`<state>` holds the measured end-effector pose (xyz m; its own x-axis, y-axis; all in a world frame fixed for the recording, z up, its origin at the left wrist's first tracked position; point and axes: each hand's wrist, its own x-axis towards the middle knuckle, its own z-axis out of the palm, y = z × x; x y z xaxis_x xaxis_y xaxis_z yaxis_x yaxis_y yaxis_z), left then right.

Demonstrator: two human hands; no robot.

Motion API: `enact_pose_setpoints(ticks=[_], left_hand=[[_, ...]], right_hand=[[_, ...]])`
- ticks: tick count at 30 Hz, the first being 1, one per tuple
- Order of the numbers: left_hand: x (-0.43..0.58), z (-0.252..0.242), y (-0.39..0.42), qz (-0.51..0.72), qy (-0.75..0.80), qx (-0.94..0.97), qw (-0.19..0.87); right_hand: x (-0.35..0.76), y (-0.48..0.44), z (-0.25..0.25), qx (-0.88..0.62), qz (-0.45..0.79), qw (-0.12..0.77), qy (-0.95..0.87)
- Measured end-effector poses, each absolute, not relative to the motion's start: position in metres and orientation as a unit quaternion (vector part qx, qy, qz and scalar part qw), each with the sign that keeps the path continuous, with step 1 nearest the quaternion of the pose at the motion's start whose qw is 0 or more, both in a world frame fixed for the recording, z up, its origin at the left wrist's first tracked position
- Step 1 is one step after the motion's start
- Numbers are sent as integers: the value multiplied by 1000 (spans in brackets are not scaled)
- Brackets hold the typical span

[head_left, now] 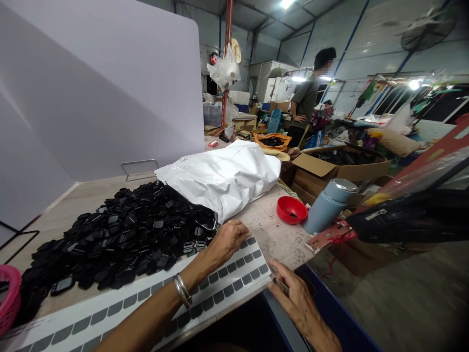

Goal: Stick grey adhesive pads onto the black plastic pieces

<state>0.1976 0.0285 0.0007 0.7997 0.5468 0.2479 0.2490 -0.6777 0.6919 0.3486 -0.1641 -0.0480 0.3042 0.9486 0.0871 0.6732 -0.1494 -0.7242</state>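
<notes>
A long white sheet (244,268) with rows of dark grey rounded stickers lies along the front of the table. My left hand (227,239), with metal bangles at the wrist, rests over its far right part; the fingers are curled together and what they hold, if anything, is hidden. At the sheet's right end is my right hand (298,298), thumb and fingers bent round a small brownish object that I cannot make out. Behind the sheet spreads a large heap of small black plastic casings (128,230), some with grey windows.
A white plastic bag (227,176) lies behind the heap. Right of it stand a red bowl (291,210) and a blue flask (328,208) near the table's edge. A pink basket (10,298) is at far left. Beyond are an open carton (340,168) and a standing person (306,100).
</notes>
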Motion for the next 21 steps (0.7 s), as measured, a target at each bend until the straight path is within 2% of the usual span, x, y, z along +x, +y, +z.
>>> enact_pose_setpoints(ticks=[5, 9, 14, 21], left_hand=[[192, 16, 24, 240, 257, 870, 346], [185, 38, 29, 263, 277, 859, 340], [172, 86, 45, 317, 300, 849, 298], [148, 153, 76, 414, 337, 816, 222]], right_hand=[[340, -168, -51, -737, 217, 370, -522], [325, -168, -50, -717, 309, 385, -491], [298, -160, -46, -640, 449, 403, -476], [264, -138, -36, -592, 509, 389, -489]])
